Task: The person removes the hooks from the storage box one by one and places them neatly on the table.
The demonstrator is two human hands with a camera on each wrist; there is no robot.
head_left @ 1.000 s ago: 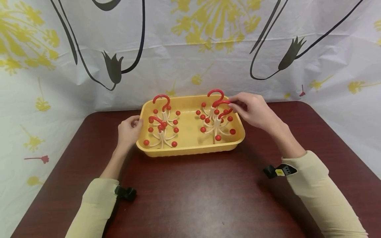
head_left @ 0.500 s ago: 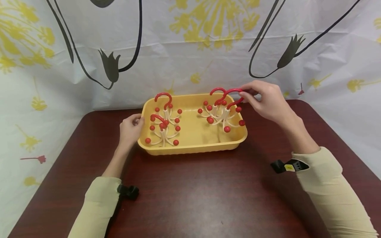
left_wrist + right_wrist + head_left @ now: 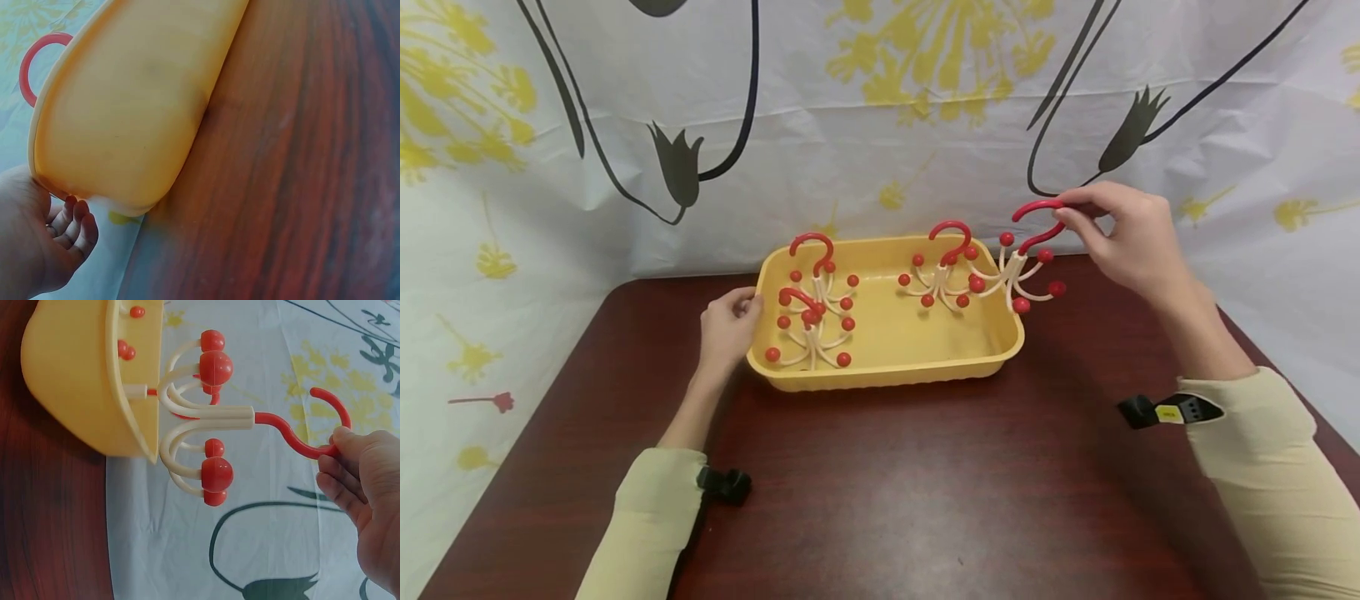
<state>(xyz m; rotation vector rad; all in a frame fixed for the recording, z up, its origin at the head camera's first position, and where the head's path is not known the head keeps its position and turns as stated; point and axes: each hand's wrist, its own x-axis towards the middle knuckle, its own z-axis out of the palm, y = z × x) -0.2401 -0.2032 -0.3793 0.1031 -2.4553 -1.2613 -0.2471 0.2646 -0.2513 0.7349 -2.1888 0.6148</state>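
The right hand (image 3: pixel 1123 237) pinches the red hook (image 3: pixel 291 437) between thumb and fingertips, with the hooked piece (image 3: pixel 1015 268) hanging below: a white stem, roughly upright, spreading into curved arms tipped with red balls. Taking the middle of the yellow tray (image 3: pixel 887 373) as the clock's centre, this piece hangs between 2 and 3 o'clock, at the rim; whether any ball touches the rim I cannot tell. The left hand (image 3: pixel 728 325) is at 9 o'clock, its fingers curled at the tray's edge, gripping it; the thumb is poorly seen.

Inside the tray, a second piece (image 3: pixel 940 279) stands at 2 o'clock, a third piece (image 3: pixel 817 287) near 10, and a fourth piece (image 3: pixel 811 340) between 8 and 9. Dark table (image 3: pixel 850 500) runs toward 6 o'clock; a patterned sheet (image 3: pixel 820 192) hangs at 12.

The step in hand looks like carrying one piece across the tray's edge, held by its hook. I judge the next move calls for a firm pinch, enough height for the balls to pass the rim, and a steady left grip.
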